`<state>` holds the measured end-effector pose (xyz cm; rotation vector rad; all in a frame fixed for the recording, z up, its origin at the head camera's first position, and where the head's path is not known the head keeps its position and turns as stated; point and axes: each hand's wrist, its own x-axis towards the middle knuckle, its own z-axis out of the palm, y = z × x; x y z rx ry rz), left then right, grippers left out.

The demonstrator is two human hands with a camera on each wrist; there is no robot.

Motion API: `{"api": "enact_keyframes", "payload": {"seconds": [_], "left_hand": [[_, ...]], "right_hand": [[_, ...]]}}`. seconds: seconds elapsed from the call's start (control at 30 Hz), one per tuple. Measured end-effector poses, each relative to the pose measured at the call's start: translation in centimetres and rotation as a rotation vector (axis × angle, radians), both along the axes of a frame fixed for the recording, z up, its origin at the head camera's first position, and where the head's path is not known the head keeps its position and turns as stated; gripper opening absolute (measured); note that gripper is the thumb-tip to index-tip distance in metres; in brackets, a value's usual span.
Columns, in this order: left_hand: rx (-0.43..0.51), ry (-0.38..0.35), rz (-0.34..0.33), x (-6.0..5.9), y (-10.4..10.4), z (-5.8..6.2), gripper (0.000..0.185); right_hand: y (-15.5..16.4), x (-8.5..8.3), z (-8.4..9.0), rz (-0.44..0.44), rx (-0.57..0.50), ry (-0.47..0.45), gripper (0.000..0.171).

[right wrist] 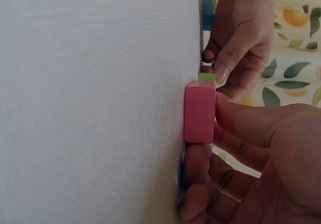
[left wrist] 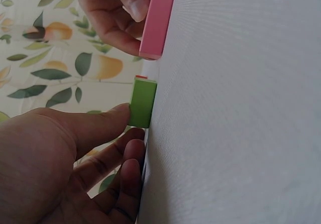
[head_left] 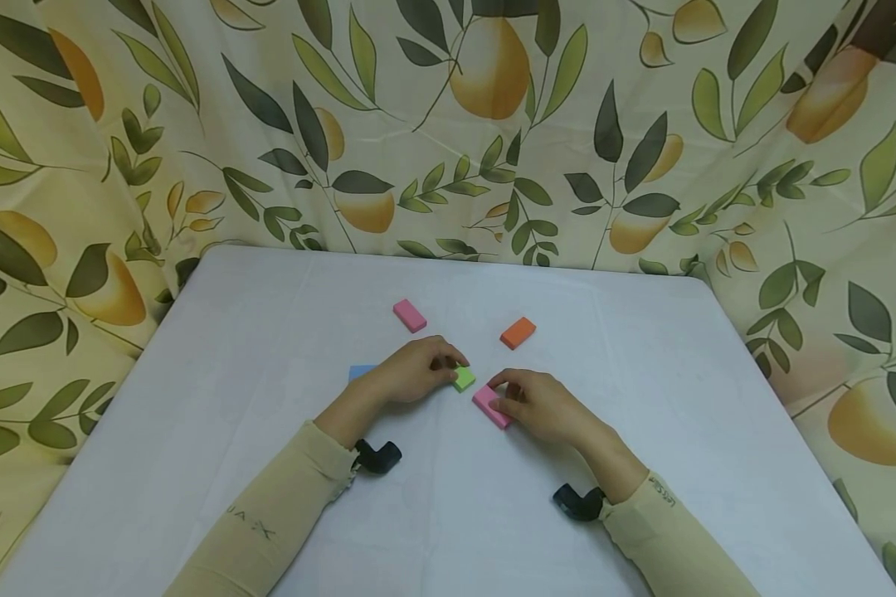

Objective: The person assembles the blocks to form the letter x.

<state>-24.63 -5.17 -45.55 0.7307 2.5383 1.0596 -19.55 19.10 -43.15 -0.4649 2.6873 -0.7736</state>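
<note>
Near the middle of the table, my left hand (head_left: 411,373) pinches a small green block (head_left: 464,379) between thumb and fingers. Just to its right, a longer pink block (head_left: 484,399) is gripped by my right hand (head_left: 543,408), thumb on one side and fingers on the other. Both blocks sit low at the white tabletop, the green one close off the far end of the pink one. In the left wrist view the green block (left wrist: 143,102) shows its side beside my thumb. The right wrist view has the pink block's end face (right wrist: 199,114) toward me.
Farther back on the white-covered table (head_left: 605,356) lie a second pink block (head_left: 410,316) and an orange block (head_left: 518,332). A blue block (head_left: 361,371) is partly hidden behind my left wrist. A fruit-and-leaf patterned curtain (head_left: 448,182) hangs behind the table's far edge.
</note>
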Motion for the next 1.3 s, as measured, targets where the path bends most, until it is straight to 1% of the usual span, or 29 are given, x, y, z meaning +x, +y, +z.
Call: {"api": "enact_keyframes", "payload": {"seconds": [0.37, 0.67, 1.0, 1.3], "left_hand": [[0.005, -0.003, 0.003, -0.03, -0.04, -0.06, 0.022], [0.001, 0.0, 0.006, 0.08, -0.02, 0.11, 0.023], [-0.001, 0.02, -0.005, -0.05, 0.06, -0.05, 0.022], [0.0, 0.01, 0.0, -0.02, 0.07, -0.07, 0.022]], "right_hand": [[-0.01, 0.1, 0.06, -0.002, -0.01, -0.019, 0.025], [-0.15, -0.26, -0.14, 0.005, 0.001, -0.006, 0.027], [-0.12, -0.47, -0.24, 0.002, 0.001, -0.005, 0.026], [-0.23, -0.43, -0.23, -0.003, -0.01, 0.0, 0.026]]}}
